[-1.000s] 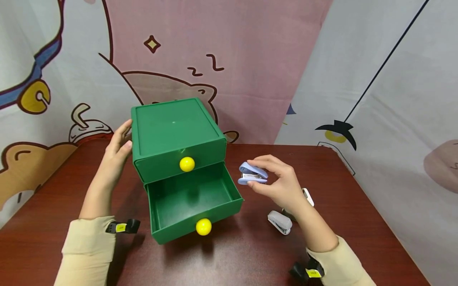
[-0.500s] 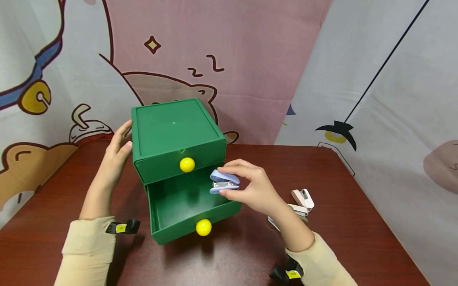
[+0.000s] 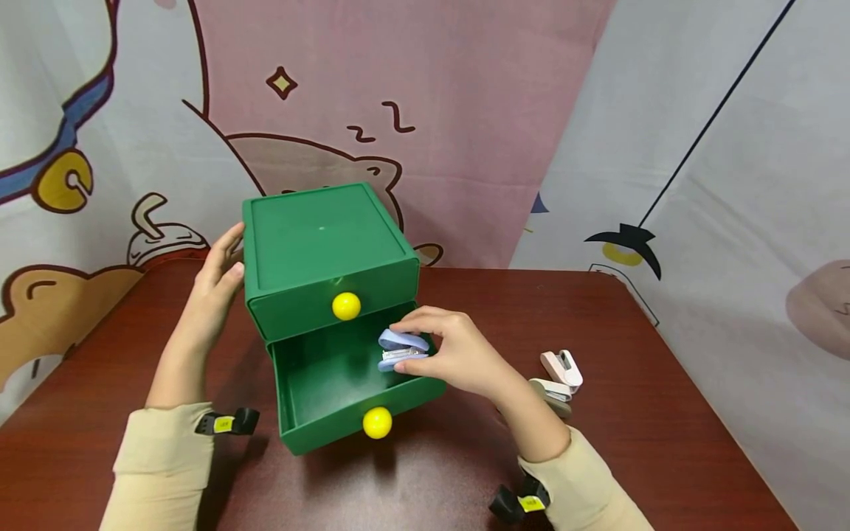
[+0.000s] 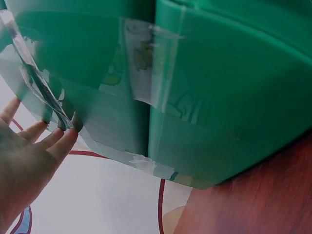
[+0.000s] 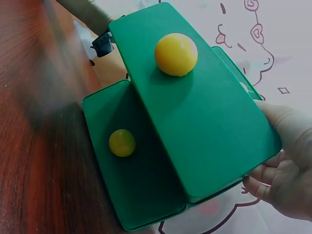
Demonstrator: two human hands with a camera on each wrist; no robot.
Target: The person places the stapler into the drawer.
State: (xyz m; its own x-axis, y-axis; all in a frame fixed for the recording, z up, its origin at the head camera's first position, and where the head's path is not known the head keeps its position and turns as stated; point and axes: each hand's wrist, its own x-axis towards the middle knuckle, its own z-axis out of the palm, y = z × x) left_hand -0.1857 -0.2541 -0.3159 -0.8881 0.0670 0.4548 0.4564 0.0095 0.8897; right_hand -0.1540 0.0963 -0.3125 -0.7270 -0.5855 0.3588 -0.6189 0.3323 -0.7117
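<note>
In the head view a green two-drawer box [image 3: 325, 236] has a lower drawer [image 3: 319, 383] pulled out and an upper drawer [image 3: 299, 313] pushed in; each has a yellow knob. My left hand [image 3: 212, 287] rests against the left side of the box, fingers mostly straight, and its fingertips touch the green wall [image 4: 102, 87] in the left wrist view. My right hand [image 3: 458, 354] pinches a light blue stapler [image 3: 401, 350] between thumb and fingers, over the right part of the lower drawer. No stapler shows in the right wrist view.
To the right on the brown table [image 3: 637, 413] lie a pale pink and white stapler [image 3: 563, 370] and, beside it, an olive and white stapler [image 3: 553, 397], partly behind my right forearm. A printed cloth [image 3: 478, 133] hangs behind the table.
My right hand has moved left with the light blue stapler, from beside the box to over the lower drawer, and a little lower. My left hand stays against the box.
</note>
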